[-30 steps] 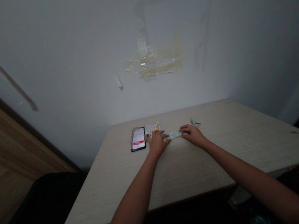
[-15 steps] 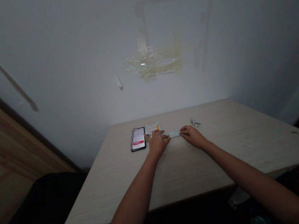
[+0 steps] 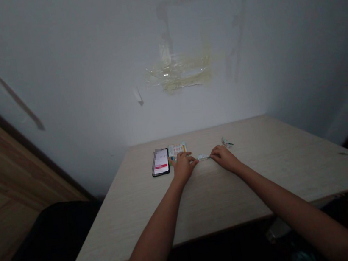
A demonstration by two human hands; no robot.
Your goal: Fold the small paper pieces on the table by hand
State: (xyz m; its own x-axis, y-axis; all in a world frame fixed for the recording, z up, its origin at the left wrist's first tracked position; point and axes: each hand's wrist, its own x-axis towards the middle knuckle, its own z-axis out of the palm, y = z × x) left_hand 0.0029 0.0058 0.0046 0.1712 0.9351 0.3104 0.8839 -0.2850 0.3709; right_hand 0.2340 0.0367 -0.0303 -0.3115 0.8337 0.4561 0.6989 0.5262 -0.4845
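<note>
Both my hands rest far out on a pale wooden table (image 3: 265,187). Between them lies a small folded paper strip (image 3: 203,157), white with faint green print. My left hand (image 3: 183,166) pinches its left end with curled fingers, and my right hand (image 3: 225,157) pinches its right end. The strip looks narrow and lies flat on the tabletop.
A black phone (image 3: 160,161) with a lit screen lies left of my left hand. A colourful printed card (image 3: 176,149) sits just behind that hand. A small crumpled wrapper (image 3: 227,142) lies behind my right hand. A white wall with tape residue stands behind the table.
The paper strip between my hands has grown narrower, as if folded over. Both hands have stayed in nearly the same place.
</note>
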